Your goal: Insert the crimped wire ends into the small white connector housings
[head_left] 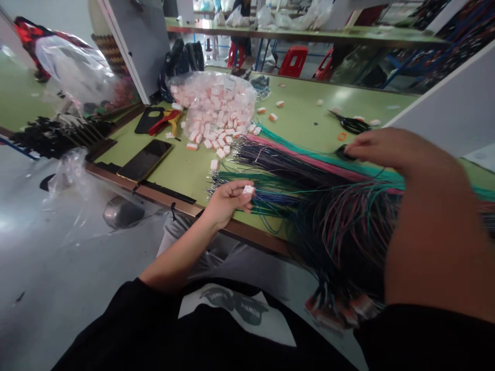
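My left hand (228, 202) pinches a small white connector housing (248, 189) between thumb and fingers above the table's front edge. Blue wires (270, 197) run close behind that housing; whether they are seated in it I cannot tell. Over the right part of the wire bundles is my right hand (373, 147), with its fingers closed near a small dark object (342, 152) too blurred to name. Under and between the hands lie bundles of black wires (286, 164), pink wires (328, 167) and green wires (247, 178), their metal-tipped ends pointing left.
A clear bag of white-and-orange connectors (216, 100) has spilled onto the green table (301, 98). Left of it lie red-and-yellow pliers (164, 121) and a phone (145, 161). Black scissors (351, 123) lie at the back right. Wired connectors (340, 312) hang over the front edge.
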### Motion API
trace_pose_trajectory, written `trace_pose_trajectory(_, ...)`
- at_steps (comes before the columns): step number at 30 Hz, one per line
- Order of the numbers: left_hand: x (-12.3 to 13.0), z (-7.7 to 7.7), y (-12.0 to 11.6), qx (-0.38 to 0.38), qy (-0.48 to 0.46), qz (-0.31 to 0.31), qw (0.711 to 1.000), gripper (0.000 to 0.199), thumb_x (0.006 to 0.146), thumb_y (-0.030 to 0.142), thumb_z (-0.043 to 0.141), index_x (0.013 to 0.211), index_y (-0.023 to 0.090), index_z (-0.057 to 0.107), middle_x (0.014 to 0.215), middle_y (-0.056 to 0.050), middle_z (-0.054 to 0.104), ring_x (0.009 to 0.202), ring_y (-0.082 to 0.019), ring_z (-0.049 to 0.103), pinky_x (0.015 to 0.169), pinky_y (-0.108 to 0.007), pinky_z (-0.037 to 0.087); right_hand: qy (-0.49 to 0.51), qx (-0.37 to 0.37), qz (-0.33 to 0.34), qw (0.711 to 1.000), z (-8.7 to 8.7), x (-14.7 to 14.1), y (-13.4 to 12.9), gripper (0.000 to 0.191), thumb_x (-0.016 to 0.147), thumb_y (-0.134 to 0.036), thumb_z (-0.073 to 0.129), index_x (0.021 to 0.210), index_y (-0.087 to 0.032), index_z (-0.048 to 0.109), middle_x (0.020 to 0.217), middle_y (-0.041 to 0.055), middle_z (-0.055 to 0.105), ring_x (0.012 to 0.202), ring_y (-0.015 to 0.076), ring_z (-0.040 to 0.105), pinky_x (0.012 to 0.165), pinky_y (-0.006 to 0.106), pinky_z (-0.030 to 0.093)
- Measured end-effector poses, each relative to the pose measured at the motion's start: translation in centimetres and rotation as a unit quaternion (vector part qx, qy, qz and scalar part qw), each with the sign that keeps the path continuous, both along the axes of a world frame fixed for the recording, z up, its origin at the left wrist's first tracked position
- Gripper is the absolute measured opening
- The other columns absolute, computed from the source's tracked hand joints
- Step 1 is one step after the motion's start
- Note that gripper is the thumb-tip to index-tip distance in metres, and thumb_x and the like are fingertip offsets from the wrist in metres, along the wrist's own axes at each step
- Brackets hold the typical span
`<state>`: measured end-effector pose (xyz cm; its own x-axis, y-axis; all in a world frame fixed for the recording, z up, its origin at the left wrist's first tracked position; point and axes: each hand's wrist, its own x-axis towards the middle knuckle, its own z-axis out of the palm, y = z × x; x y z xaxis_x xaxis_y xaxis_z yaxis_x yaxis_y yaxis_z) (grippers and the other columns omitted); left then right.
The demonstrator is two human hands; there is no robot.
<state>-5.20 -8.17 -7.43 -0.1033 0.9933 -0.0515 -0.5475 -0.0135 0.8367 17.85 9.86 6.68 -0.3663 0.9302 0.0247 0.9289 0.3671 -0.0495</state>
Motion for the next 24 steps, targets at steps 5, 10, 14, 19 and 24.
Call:
trace_pose_trajectory(5, 0.1, 0.2, 0.0, 0.003, -0.018, 0.003, 1.000, 0.037, 0.057, 0.021, 0.085, 0.089, 0.014, 0.068, 0.066, 0.002, 0.069, 0.049, -0.006, 0.060, 0.047, -0.017, 0.050, 0.312, -0.119, 0.063, 0.941, 0.5, -0.1, -3.6, 0.012, 0.075, -0.029, 0.061, 0.079, -0.018, 0.065, 0.073, 0.0050, 0.063, 0.064, 0.0104, 0.051, 0.066, 0.033, 0.040)
trace_pose_trajectory(10, 0.1, 0.4, 0.0, -0.013, -0.013, 0.005, 1.000, 0.037, 0.058, 0.021, 0.085, 0.090, 0.014, 0.068, 0.066, 0.003, 0.069, 0.048, -0.006, 0.060, 0.047, -0.017, 0.050, 0.252, -0.236, 0.268, 0.899, -2.3, -5.4, -7.5, 0.030, 0.072, -0.049, 0.064, 0.085, -0.024, 0.072, 0.076, 0.0013, 0.070, 0.064, 0.0134, 0.059, 0.064, 0.030, 0.044)
trace_pose_trajectory(14, 0.0, 0.6, -0.1, -0.020, 0.004, 0.005, 1.000, 0.033, 0.062, 0.020, 0.084, 0.090, 0.014, 0.067, 0.065, 0.003, 0.067, 0.049, -0.005, 0.059, 0.048, -0.017, 0.049, 0.262, -0.170, 0.337, 0.888, -4.6, -7.4, -9.3, 0.022, 0.078, -0.039, 0.058, 0.086, -0.025, 0.073, 0.081, -0.0002, 0.073, 0.072, 0.0139, 0.063, 0.066, 0.027, 0.045)
trace_pose_trajectory(19, 0.0, 0.6, -0.1, -0.027, 0.016, 0.006, 0.999, 0.034, 0.063, 0.022, 0.083, 0.091, 0.013, 0.067, 0.061, 0.004, 0.065, 0.049, -0.006, 0.058, 0.048, -0.018, 0.049, 0.318, -0.107, 0.306, 0.891, -5.5, -7.1, -10.5, 0.021, 0.080, -0.036, 0.056, 0.080, -0.023, 0.072, 0.075, 0.0005, 0.071, 0.063, 0.0122, 0.058, 0.060, 0.025, 0.042)
trace_pose_trajectory(24, -0.1, 0.4, -0.2, -0.006, 0.021, 0.001, 1.000, 0.035, 0.066, 0.023, 0.082, 0.096, 0.013, 0.067, 0.067, 0.002, 0.066, 0.052, -0.008, 0.060, 0.051, -0.020, 0.050, 0.241, -0.008, 0.231, 0.942, -5.7, -7.1, -10.9, 0.014, 0.074, -0.028, 0.057, 0.071, -0.022, 0.069, 0.066, -0.0003, 0.066, 0.059, 0.0129, 0.055, 0.058, 0.026, 0.037)
